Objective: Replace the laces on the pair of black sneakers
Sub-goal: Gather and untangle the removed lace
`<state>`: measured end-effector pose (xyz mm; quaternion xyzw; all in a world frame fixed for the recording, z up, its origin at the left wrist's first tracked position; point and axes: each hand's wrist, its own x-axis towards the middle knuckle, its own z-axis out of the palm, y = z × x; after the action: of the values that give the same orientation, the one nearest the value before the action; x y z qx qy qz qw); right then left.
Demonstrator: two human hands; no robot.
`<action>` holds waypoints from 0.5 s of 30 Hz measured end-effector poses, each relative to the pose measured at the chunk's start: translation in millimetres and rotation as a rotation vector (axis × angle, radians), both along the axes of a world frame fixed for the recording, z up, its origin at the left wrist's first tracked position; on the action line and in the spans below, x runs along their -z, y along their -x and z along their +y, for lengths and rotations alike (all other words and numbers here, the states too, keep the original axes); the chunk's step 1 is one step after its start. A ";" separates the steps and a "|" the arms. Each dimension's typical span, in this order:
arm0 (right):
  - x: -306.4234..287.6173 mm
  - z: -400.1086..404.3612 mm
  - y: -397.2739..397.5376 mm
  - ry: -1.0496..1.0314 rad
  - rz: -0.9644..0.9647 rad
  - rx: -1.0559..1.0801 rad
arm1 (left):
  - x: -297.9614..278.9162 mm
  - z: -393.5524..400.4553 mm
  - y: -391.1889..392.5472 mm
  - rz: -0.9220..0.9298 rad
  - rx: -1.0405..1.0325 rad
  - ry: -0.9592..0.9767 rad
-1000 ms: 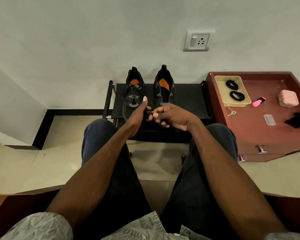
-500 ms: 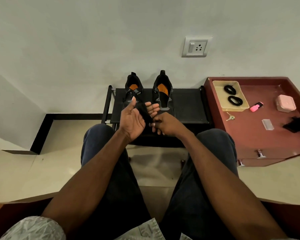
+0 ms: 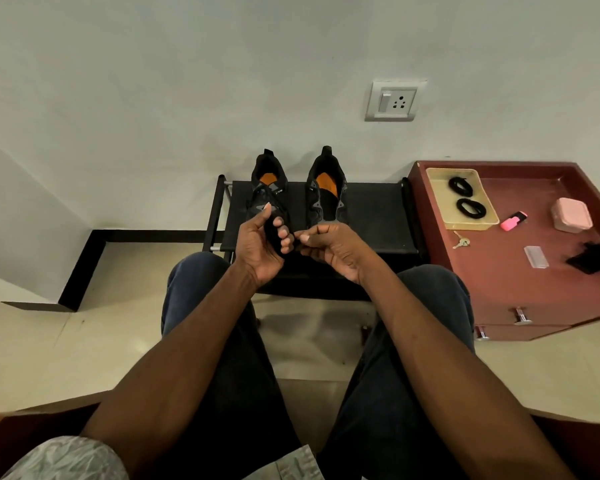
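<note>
Two black sneakers with orange insoles stand side by side on a low black rack [image 3: 374, 216]: the left sneaker [image 3: 268, 183] and the right sneaker [image 3: 326, 192]. My left hand [image 3: 260, 244] is palm up in front of the left sneaker, its fingers curled round a bundle of black lace [image 3: 274, 233]. A strand of that lace runs up to the left sneaker. My right hand [image 3: 329, 247] pinches the lace's end just right of the left hand. Two coiled black laces [image 3: 466, 197] lie in a beige tray [image 3: 440, 199] on the right.
A red-brown cabinet [image 3: 520, 289] at the right carries the tray, a pink highlighter [image 3: 513, 221], a pink box [image 3: 570, 220], keys [image 3: 462, 241], a small clear packet [image 3: 536, 257] and a black tangle [image 3: 594, 259]. A wall socket [image 3: 394, 100] is above. My knees flank the rack.
My left hand turned palm up and closed its fingers round the gathered lace. My right hand drew slightly to the right, still pinching the lace end.
</note>
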<state>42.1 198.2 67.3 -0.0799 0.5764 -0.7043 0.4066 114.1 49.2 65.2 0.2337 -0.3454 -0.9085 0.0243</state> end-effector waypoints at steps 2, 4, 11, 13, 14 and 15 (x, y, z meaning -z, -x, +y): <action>0.2 1.6 1.5 0.005 0.000 -0.017 | -1.9 -0.3 -1.2 0.016 0.041 -0.021; 0.6 2.2 2.2 -0.004 0.036 -0.031 | -3.7 -0.2 -2.8 0.035 0.087 -0.035; -2.5 2.7 0.8 -0.088 0.151 -0.084 | -3.6 -2.9 -3.8 0.064 0.137 -0.045; -1.3 2.4 0.3 -0.124 0.174 -0.092 | -2.8 -2.8 -3.9 0.066 0.165 -0.053; -0.5 2.5 0.5 -0.142 0.186 -0.093 | -2.4 -2.6 -3.9 0.066 0.183 -0.056; -0.5 2.4 0.9 -0.161 0.205 -0.084 | -2.2 -2.6 -3.8 0.069 0.199 -0.059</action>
<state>41.2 200.6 67.8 -0.1427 0.6659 -0.6261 0.3798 117.9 46.6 67.4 0.1672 -0.3389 -0.9238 -0.0610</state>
